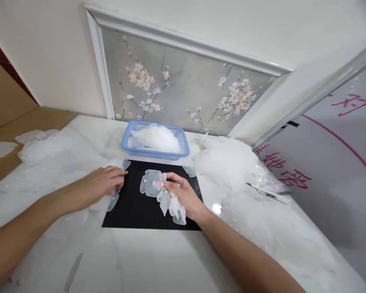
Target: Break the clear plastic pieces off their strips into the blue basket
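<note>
My right hand (183, 193) is closed on several translucent plastic pieces over the black sheet (134, 215). One flat piece (151, 182) with small round studs sticks out to the left from between thumb and fingers; more crumpled pieces (177, 209) hang beneath the palm. My left hand (106, 183) lies at the sheet's left edge, over other translucent pieces (113, 200). Its fingers are bent, and whether they grip any of those pieces is not clear.
Behind the sheet stands a blue basket (155, 154) with whitish pieces inside. A large heap of translucent pieces (225, 160) lies at the right, and more pieces (45, 147) spread at the left. A whiteboard (332, 162) with red writing borders the right side.
</note>
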Available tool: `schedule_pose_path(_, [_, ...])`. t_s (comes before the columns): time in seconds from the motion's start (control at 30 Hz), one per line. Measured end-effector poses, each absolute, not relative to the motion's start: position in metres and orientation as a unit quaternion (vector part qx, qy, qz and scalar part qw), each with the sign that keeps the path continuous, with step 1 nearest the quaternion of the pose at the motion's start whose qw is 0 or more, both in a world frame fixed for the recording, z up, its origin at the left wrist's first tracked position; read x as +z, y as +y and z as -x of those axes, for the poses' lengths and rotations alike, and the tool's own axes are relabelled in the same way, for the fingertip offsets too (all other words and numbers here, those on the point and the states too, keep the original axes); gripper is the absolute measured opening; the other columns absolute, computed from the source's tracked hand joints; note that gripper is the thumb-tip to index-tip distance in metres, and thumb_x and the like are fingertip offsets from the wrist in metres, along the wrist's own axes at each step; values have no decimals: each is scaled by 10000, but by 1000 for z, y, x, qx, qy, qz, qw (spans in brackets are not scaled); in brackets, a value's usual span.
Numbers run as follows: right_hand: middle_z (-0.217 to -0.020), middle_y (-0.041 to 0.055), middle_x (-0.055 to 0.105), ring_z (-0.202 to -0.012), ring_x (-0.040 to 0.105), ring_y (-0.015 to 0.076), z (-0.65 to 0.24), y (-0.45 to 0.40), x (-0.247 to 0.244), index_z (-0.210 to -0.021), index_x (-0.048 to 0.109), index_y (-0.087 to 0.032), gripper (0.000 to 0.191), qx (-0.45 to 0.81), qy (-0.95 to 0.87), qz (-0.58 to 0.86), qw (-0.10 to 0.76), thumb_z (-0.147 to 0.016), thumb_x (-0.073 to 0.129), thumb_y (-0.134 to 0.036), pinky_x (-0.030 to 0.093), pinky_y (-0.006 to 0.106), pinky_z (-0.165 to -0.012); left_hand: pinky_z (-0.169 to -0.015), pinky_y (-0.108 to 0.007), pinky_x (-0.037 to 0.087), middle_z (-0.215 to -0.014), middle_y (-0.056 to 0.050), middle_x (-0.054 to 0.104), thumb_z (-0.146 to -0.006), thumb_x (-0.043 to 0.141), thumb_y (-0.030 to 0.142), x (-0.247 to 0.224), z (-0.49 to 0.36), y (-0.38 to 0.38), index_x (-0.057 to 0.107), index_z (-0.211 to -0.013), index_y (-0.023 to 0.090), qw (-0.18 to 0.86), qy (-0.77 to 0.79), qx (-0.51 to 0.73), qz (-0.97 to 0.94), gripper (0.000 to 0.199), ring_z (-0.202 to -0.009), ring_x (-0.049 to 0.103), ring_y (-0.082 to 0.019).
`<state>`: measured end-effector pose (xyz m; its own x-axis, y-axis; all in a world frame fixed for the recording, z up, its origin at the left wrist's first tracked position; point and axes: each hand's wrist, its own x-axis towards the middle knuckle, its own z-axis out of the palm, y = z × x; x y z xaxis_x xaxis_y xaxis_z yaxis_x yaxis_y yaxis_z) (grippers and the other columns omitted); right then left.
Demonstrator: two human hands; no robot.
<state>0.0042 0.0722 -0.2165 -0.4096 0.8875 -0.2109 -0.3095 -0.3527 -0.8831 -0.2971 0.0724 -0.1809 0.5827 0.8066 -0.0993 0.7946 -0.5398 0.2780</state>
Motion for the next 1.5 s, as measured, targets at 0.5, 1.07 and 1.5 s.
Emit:
schedule_pose_path(0.5, [-682, 14, 709, -524, 594, 136, -4, 83, -192, -734, 640, -200, 393, 686, -471, 382, 403, -652, 858, -518, 452, 240, -496, -1026, -414, 360, -1317, -95, 674, -905, 579, 305, -174, 285, 63, 609, -767, 240, 289, 464, 135, -826, 156, -1299, 504, -326])
schedule_pose_path(1.07, [-1231, 106, 700, -1193, 608, 303, 62, 245, -168, -1224, 637, -238, 342, 163, -807, 517, 235, -986, 541, -464, 409, 428, -1007, -814, -362, 544, -1016, -84, 763, -872, 701, 445, -179, 245, 49, 643, -1063, 195, 717, 453, 402, -346, 320, -853, 731, -221])
schedule_pose_path(1.5, [-1401, 185, 552, -1303, 513, 332, -4, 196, -182, -1410, 427, -190, 549, 95, -811, 412, 403, -970, 492, -513, 356, 541, -1070, -859, -374, 539, -1094, -96, 772, -965, 556, 433, -174, 243, 54, 676, -1090, 195, 760, 412, 403, -301, 294, -932, 732, -242])
